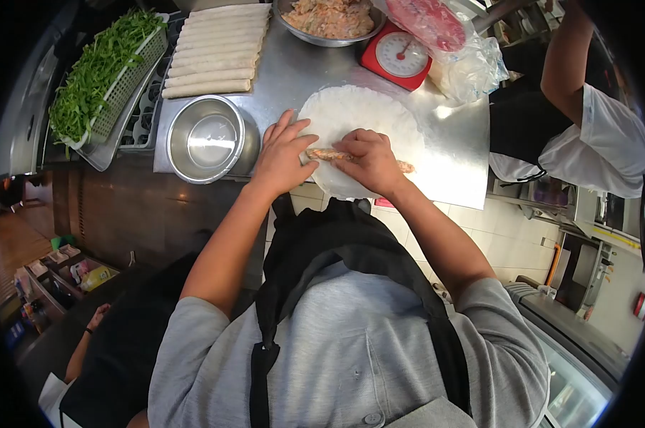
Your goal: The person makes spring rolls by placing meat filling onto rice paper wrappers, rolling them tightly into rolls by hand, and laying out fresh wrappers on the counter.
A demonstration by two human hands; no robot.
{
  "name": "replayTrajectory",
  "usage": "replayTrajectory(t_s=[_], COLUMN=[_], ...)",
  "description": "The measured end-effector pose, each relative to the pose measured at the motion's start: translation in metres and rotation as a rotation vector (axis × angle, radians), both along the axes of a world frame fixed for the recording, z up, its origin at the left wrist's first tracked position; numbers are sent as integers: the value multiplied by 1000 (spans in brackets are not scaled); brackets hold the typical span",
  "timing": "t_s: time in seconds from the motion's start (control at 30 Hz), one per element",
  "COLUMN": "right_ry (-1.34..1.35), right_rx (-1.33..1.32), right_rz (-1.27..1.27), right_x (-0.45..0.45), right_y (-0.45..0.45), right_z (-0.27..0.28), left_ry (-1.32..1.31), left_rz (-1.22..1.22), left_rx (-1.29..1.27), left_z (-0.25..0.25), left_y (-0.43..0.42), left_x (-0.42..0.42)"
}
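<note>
One round white wrapper (365, 107) lies flat on the metal table (454, 160), its near side at the table's front edge, directly before the person in the black apron (337, 239). A narrow filling strip (406, 167) runs crosswise over the wrapper; its right end is exposed beyond the right hand. Left grip (283, 155): fingers spread, thumb and forefinger parted around the strip's left end. Right grip (371, 162): fingers bent, thumb below, pinching the strip near its middle.

Adjacent items, from the left: green leaves (101, 78) heaped in a pale perforated basket (123, 93); white rolls (215, 53) laid side by side in a row; a round steel container (212, 139) near the left forearm. Beyond the wrapper, a metal bowl (322, 40) holds a mound of orange-flecked mixture (329, 17). To its right is a red dial scale (397, 57), with clear plastic bags (472, 70) just beside it. A second person in a white sleeve (615, 143) is at the far right; another person's hand (98, 316) shows at lower left.
</note>
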State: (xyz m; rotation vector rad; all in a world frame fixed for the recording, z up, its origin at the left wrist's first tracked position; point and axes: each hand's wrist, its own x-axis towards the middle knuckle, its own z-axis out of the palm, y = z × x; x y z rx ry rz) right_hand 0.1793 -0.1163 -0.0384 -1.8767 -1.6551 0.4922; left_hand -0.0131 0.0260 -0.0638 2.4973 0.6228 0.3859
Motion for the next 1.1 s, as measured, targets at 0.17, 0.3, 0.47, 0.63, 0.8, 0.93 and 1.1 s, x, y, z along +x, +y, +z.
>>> replayTrajectory(t_s=[0.17,0.3,0.47,0.63,0.8,0.93,1.1], right_ry=[-27,-167,-171,-153,-266,-282,-220], right_rx=[54,49,-1,-48,98,-64,38], right_rz=[22,-11,49,35,-13,-73,3], right_x=[-7,-18,-27,-35,-34,-12,-12], right_y=[12,22,28,34,26,-1,5], right_z=[-15,-11,-14,-20,-12,0,-14], left_ry=[-78,-79,-81,-101,-103,-157,-62], left_rz=[-7,23,33,83,115,122,0], left_rx=[-16,-28,11,16,47,42,50], left_z=[-8,-1,-5,-11,-16,2,0], left_y=[2,1,3,-2,-7,-16,-13], left_x=[-3,-8,-11,-15,-18,-5,14])
